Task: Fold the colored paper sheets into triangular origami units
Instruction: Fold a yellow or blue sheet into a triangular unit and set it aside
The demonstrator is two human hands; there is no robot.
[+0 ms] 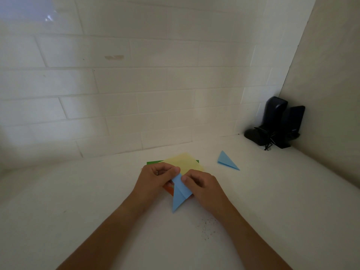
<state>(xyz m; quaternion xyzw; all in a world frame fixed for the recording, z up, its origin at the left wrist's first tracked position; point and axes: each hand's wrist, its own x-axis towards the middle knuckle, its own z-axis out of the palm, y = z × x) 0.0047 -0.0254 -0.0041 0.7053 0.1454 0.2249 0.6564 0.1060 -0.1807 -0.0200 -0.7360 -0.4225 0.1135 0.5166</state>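
The left hand (pixel 155 177) and right hand (pixel 200 183) are both pinching the top of the blue paper (pixel 180 193) just above the surface (pixel 253 191), near the yellow sheet (pixel 185 162), and should be aligning edges before creasing firmly.

Both hands pinch a folded blue paper (pixel 180 193) above the white table (pixel 272 191): the left hand (pixel 155 177) and right hand (pixel 200 183) hold its upper end, its point aimed toward the person. Just behind the blue paper lies a yellow sheet (pixel 185 162) over green (pixel 153 163) and orange (pixel 169 190) ones. Right of the yellow sheet rests a finished blue triangle (pixel 226 160).
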